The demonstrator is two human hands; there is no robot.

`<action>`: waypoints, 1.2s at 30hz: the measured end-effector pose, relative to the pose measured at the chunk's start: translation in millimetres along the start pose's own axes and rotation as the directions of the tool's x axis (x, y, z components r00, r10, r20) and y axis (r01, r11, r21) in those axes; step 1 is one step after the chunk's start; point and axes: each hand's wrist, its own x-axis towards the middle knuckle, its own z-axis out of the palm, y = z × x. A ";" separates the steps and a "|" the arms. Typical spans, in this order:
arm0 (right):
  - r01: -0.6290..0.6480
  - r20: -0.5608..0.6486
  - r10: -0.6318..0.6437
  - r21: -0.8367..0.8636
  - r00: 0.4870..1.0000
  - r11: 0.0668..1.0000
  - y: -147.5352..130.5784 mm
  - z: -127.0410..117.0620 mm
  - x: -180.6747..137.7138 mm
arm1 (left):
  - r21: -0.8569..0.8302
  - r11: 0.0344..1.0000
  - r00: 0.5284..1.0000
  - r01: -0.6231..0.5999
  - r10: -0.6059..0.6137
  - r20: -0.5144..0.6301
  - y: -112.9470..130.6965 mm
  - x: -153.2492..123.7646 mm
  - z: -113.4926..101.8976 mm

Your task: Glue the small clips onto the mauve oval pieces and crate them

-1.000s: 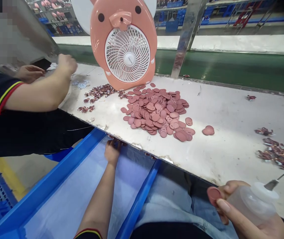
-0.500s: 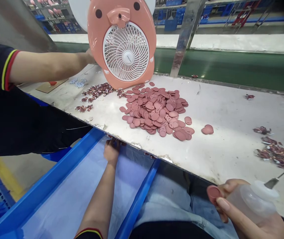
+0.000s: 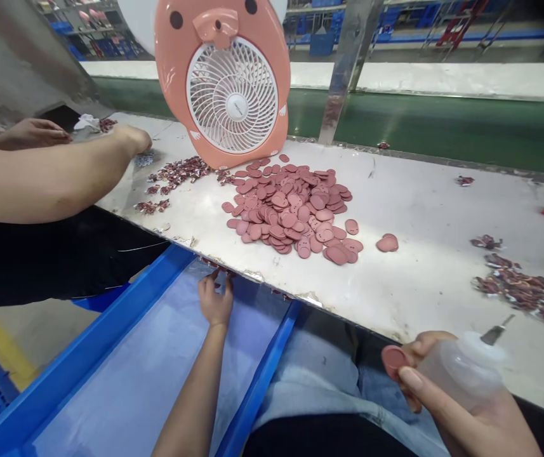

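My right hand (image 3: 462, 400), low at the right, pinches a dull red oval disc (image 3: 394, 362) between thumb and finger. The same hand also holds a translucent needle-tip squeeze bottle (image 3: 466, 371) against the palm, its metal tip pointing up and right. My left hand (image 3: 215, 304) reaches over the blue bin (image 3: 124, 355) to the table's front edge. Its fingers are apart, with their tips close to small dark red pieces under the edge; contact is unclear. A heap of red oval discs (image 3: 291, 209) covers the middle of the white table (image 3: 419, 266).
An orange animal-shaped fan (image 3: 233, 101) stands behind the heap. Small dark red pieces lie in piles at left (image 3: 181, 171) and right (image 3: 519, 285). At the left, a co-worker's arm (image 3: 62, 178) extends over the table. Behind runs a green belt (image 3: 419, 127).
The fingers of my left hand have spread apart at the table edge. The co-worker's arm has drawn back from the fan. My right hand still holds the disc and bottle; the view has shifted slightly.
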 end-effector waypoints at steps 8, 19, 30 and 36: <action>0.023 0.199 -0.046 0.115 0.979 0.993 -4.6 2.7 5.7 | -0.549 0.820 0.961 -0.161 0.257 0.101 128.4 -121.4 -80.6; 0.045 0.466 -0.190 0.304 0.864 0.951 -2.0 -35.0 7.5 | -0.546 0.393 0.256 0.740 0.586 0.769 208.4 -137.1 -76.3; 0.029 0.464 -0.165 0.287 0.870 0.958 1.7 -50.1 1.2 | -0.407 0.244 0.171 0.880 0.636 0.752 220.1 -150.7 -66.3; 0.246 0.194 -0.252 0.058 0.948 0.968 5.3 -76.1 -4.6 | -0.347 0.171 0.287 0.922 0.299 0.910 227.0 -148.6 -72.1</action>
